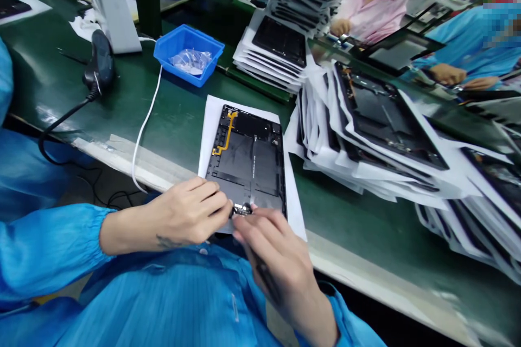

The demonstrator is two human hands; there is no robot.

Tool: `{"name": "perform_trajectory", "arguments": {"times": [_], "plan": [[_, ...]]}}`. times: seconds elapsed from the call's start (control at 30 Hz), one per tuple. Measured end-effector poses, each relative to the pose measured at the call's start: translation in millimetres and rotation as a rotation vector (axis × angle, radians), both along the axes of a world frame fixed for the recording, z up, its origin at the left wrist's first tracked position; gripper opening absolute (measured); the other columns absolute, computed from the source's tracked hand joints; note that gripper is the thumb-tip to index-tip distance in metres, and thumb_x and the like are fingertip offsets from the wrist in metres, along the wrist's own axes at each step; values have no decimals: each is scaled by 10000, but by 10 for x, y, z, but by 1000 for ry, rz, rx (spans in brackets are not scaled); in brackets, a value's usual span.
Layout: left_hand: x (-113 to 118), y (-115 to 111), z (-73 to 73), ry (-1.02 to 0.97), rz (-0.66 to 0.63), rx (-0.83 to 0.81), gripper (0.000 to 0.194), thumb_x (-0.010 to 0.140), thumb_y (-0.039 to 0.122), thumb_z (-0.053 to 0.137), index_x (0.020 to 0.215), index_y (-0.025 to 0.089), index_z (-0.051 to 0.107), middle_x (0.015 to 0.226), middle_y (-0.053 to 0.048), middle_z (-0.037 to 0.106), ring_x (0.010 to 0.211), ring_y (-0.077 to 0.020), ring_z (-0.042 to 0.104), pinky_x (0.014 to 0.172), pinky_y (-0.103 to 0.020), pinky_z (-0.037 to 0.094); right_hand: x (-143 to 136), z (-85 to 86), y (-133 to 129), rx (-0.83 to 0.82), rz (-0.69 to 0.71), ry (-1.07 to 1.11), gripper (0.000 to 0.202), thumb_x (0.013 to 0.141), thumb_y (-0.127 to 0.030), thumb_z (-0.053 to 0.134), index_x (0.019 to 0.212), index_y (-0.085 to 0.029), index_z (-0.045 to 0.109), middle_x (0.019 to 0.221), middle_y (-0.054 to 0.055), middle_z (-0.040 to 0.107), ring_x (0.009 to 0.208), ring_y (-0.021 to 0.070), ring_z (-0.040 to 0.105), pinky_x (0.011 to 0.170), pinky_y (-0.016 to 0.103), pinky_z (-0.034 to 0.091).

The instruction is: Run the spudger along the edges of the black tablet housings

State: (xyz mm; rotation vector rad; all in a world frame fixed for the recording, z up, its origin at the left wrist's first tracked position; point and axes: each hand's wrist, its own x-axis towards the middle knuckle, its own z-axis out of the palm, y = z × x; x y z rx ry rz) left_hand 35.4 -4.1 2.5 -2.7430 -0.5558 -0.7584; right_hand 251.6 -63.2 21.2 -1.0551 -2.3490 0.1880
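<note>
A black device housing (266, 165) with an orange flex strip (228, 135) along its left side lies on a white sheet (296, 211) at the bench's front edge. Both of my hands meet at its lower edge, over a small part (243, 209) with bright contacts. My left hand (187, 211) has its fingers bent together, the tips at the left of that part; what they pinch, if anything, is hidden. Closed around a dark slim tool (266, 279), my right hand (280, 260) has its fingertips close to the same part.
Stacks of housings between white sheets (366, 135) stand on the right, with another stack (272, 59) behind. A blue bin (189, 54) holds clear plastic pieces. Left are a dark corded device (100, 65), a white stand (116, 11) and a white cable (148, 119). People sit across the bench.
</note>
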Motion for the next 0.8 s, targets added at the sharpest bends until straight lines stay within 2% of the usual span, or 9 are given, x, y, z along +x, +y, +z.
{"name": "perform_trajectory", "arguments": {"times": [0.1, 0.23, 0.3, 0.4, 0.5, 0.6, 0.67, 0.73, 0.8], "plan": [[1, -35, 6, 38, 1, 24, 206, 1003, 128, 493, 1064, 66, 679, 984, -124, 708, 878, -217, 667, 784, -357, 536, -5, -29, -39, 35, 15, -48, 197, 951, -59, 562, 1128, -110, 632, 866, 86, 685, 871, 219, 607, 803, 368, 562], [-18, -44, -9, -8, -3, -11, 246, 1001, 97, 456, 1130, 44, 658, 1002, -124, 727, 916, -229, 681, 783, -363, 551, 14, -66, -40, -51, -40, 181, 251, 932, 4, 557, 1129, -139, 616, 917, 86, 669, 917, 200, 600, 798, 339, 540], [-63, -26, -30, -59, -21, -102, 276, 998, 74, 417, 1135, 75, 657, 1036, -115, 739, 948, -213, 687, 818, -354, 562, 17, -87, -33, -52, -59, 224, 275, 922, 18, 565, 1132, -152, 618, 930, 84, 667, 922, 196, 600, 828, 349, 531], [-183, 53, -27, -245, 16, -424, 379, 971, 31, 365, 1165, 155, 666, 1196, -90, 721, 1160, -197, 658, 1012, -379, 536, 18, -129, -20, -70, -46, 281, 263, 924, 13, 561, 1098, -171, 631, 922, 66, 679, 907, 188, 616, 829, 342, 525], [-294, 189, 83, -512, 191, -923, 447, 973, 124, 434, 1380, 236, 581, 1519, -84, 515, 1417, -252, 486, 1129, -445, 478, 28, -180, -2, -112, -83, 423, 243, 943, -16, 547, 1061, -202, 650, 934, 39, 702, 889, 169, 643, 801, 310, 517], [-290, 319, 271, -702, 277, -1461, 685, 957, 298, 575, 1584, 297, 300, 1680, -102, 216, 1480, -335, 387, 1030, -469, 558, 36, -212, 5, -122, -161, 492, 221, 953, -59, 562, 1051, -218, 681, 937, 29, 708, 877, 165, 652, 789, 293, 516], [-212, 378, 374, -820, 346, -1683, 862, 923, 399, 654, 1620, 306, 155, 1701, -122, 97, 1477, -349, 384, 953, -449, 600, 26, -217, 1, -118, -188, 519, 207, 955, -81, 571, 1034, -226, 695, 924, 25, 715, 865, 165, 663, 782, 283, 522], [-100, 424, 414, -917, 434, -1757, 983, 874, 462, 718, 1622, 299, 102, 1695, -148, 114, 1444, -332, 430, 911, -416, 609, -2, -223, 1, -107, -201, 560, 196, 953, -99, 577, 1010, -235, 706, 907, 21, 726, 845, 167, 677, 767, 273, 534], [17, 497, 373, -886, 429, -1765, 919, 859, 502, 715, 1593, 251, 222, 1613, -185, 340, 1345, -313, 538, 887, -397, 599, -39, -240, 23, -92, -204, 613, 191, 952, -115, 579, 992, -243, 715, 892, 20, 732, 828, 169, 687, 742, 262, 546]]}}
